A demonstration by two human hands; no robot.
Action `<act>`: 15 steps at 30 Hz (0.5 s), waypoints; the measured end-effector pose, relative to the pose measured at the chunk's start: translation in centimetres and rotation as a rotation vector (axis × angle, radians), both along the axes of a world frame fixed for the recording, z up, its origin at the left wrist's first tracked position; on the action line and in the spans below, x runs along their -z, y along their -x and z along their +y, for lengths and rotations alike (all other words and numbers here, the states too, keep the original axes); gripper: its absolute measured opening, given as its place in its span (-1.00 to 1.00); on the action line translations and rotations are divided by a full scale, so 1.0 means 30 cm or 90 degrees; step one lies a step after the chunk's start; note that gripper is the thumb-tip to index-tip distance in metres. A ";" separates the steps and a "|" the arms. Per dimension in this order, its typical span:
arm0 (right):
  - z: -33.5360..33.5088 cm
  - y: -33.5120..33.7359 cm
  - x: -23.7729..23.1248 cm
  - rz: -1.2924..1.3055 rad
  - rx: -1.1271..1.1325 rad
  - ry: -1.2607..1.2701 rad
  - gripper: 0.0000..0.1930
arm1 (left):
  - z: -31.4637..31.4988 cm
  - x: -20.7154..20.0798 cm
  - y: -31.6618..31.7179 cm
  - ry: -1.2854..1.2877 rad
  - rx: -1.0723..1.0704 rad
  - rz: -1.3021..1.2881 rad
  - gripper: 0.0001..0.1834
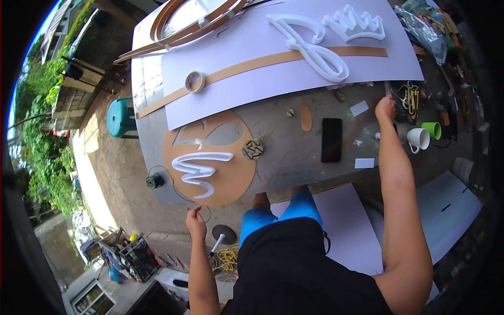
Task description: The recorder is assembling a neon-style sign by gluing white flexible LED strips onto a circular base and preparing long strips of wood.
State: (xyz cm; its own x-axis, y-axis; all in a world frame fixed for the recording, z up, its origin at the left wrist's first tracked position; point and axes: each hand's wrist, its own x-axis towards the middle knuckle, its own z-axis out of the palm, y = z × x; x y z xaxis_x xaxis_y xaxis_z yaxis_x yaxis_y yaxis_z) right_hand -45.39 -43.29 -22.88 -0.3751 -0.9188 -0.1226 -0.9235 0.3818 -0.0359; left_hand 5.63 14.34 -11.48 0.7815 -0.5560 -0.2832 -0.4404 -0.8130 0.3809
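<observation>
My left hand (196,223) hangs just off the table's near edge, fingers curled together. Beside it a thin dark wire loops out from under a round brown board (242,181); whether the fingers pinch it I cannot make out. On that board lies a white zigzag letter form (195,167), next to a hexagonal patterned piece (252,149). My right hand (386,109) reaches to the table's right part, closed, and a thin pale strip (388,88) shows beyond its fingers. Nearby are a white card (359,108) and a bundle of cables (407,95).
A large white sheet (252,79) bears a tape roll (195,82), a long brown strip (252,64) and white outline shapes (354,23). A phone (332,140), a white mug (418,139), a green cup (432,130) and a green spool (155,181) stand about. A green stool (122,118) is left.
</observation>
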 end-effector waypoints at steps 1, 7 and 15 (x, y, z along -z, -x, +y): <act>-0.012 0.023 -0.001 -0.007 -0.007 -0.013 -0.68 | -0.023 0.001 0.005 0.007 -0.001 -0.003 -0.77; 0.106 -0.165 -0.121 -0.304 -0.264 0.116 -0.72 | -0.048 0.084 -0.047 0.061 -0.111 0.058 -0.84; 1.171 -0.984 -0.249 -1.063 -0.167 -0.209 -0.92 | -0.097 0.232 -0.192 0.095 -0.097 0.079 -0.77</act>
